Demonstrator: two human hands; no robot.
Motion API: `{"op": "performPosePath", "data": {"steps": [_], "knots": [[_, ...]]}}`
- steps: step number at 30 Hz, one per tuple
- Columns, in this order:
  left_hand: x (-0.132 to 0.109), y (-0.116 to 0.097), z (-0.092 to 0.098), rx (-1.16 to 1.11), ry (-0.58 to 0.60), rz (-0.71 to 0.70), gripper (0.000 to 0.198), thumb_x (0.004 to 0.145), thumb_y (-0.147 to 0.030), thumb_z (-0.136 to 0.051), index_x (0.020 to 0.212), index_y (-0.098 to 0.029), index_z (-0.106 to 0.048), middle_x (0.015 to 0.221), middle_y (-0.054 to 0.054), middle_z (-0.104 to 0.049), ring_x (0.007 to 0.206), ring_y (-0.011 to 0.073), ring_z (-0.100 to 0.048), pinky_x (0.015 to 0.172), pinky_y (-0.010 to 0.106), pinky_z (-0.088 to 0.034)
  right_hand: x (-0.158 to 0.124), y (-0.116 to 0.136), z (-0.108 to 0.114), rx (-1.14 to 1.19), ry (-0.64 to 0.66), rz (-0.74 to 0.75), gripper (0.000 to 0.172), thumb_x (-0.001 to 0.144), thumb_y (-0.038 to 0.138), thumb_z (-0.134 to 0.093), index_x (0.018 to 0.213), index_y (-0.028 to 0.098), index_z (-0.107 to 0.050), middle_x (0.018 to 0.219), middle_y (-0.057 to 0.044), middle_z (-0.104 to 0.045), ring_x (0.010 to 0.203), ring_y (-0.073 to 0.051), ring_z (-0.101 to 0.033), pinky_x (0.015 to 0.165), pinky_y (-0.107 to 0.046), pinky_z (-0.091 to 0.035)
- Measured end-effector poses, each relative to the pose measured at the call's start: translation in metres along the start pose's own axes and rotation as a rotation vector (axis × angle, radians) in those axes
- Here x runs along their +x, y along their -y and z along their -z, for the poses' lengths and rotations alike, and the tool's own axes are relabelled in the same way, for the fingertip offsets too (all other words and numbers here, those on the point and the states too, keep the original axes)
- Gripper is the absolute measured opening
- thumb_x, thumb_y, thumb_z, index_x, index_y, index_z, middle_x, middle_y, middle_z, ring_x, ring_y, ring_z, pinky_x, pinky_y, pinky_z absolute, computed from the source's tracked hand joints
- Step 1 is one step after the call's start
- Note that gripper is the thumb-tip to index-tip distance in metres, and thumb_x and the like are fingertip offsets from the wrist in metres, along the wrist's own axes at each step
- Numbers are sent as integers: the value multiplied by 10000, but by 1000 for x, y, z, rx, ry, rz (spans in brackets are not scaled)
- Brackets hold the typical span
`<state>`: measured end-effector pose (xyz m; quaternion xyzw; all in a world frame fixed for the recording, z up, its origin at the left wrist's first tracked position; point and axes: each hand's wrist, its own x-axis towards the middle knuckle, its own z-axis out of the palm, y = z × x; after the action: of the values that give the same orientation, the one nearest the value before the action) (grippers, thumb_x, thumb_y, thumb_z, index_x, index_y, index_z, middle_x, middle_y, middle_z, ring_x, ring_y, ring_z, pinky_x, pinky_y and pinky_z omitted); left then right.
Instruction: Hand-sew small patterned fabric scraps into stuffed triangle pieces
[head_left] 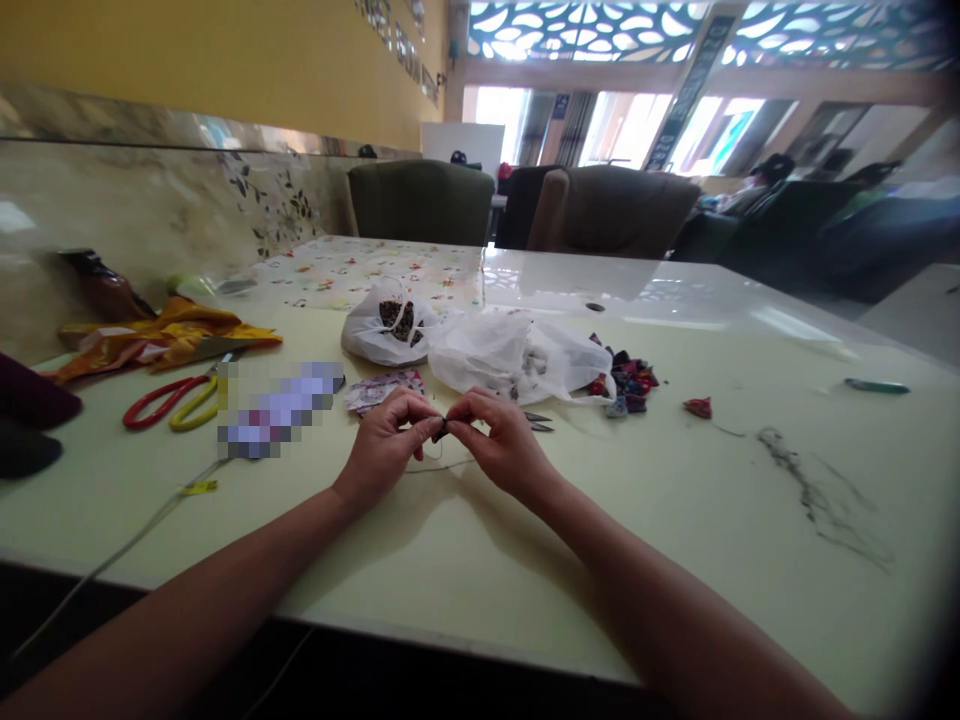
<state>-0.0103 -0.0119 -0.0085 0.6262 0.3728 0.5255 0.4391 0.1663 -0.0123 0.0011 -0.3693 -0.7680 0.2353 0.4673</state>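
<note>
My left hand (390, 442) and my right hand (501, 443) meet over the pale table (675, 560), pinching one small dark piece (442, 428) between their fingertips. A thin thread (435, 466) trails from it onto the table under my hands. Just beyond my fingers lies a white plastic bag (510, 362) with white stuffing inside. A patterned fabric scrap (379, 390) lies near my left hand. Small dark scissors (538, 421) peek out by my right hand.
Red and yellow scissors (174, 400) lie at the left beside orange cloth (161, 340). A second white bag (382, 330) holds dark pieces. Colourful fabric scraps (628, 382) sit right of the bags, a red scrap (698, 407) farther right. Armchairs (420, 200) stand behind the table.
</note>
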Motion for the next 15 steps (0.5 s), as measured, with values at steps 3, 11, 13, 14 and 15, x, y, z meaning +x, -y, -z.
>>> {"op": "performPosePath", "data": {"steps": [3, 11, 13, 14, 15], "knots": [[1, 2, 0, -87, 49, 106, 186, 770, -340, -757, 790, -167, -689, 819, 7, -571, 626, 89, -548, 467, 183, -481, 0, 1, 1, -4, 11, 3, 125, 833, 108, -589, 730, 177, -596, 737, -2, -575, 698, -131, -545, 667, -262, -418], [0, 3, -1, -242, 79, 322, 271, 738, -379, -779, 894, -184, -674, 925, 21, -643, 787, 138, -619, 610, 240, -583, -2, 3, -3, -47, -50, 31, 138, 831, 95, -584, 714, 168, -577, 721, -6, -550, 692, -131, -525, 653, -257, -399], [0, 3, -1, -264, 80, 318, 267, 739, -372, -779, 888, -180, -669, 922, 23, -646, 776, 134, -617, 599, 234, -578, -3, 3, -5, -47, -62, 25, 136, 832, 100, -581, 715, 169, -579, 727, -7, -554, 704, -132, -527, 666, -260, -404], [0, 3, -1, -256, 70, 292, 258, 740, -367, -778, 874, -175, -669, 921, 24, -639, 771, 134, -614, 585, 229, -572, -4, 2, -7, -40, -69, 17, 132, 833, 107, -580, 718, 172, -578, 732, -7, -556, 714, -134, -530, 676, -262, -407], [0, 2, -1, -236, 54, 251, 247, 739, -360, -777, 855, -170, -670, 921, 25, -629, 767, 134, -610, 572, 226, -567, -4, 1, -9, -23, -79, 0, 123, 836, 123, -580, 724, 174, -576, 738, -7, -559, 722, -134, -530, 684, -265, -410]]}}
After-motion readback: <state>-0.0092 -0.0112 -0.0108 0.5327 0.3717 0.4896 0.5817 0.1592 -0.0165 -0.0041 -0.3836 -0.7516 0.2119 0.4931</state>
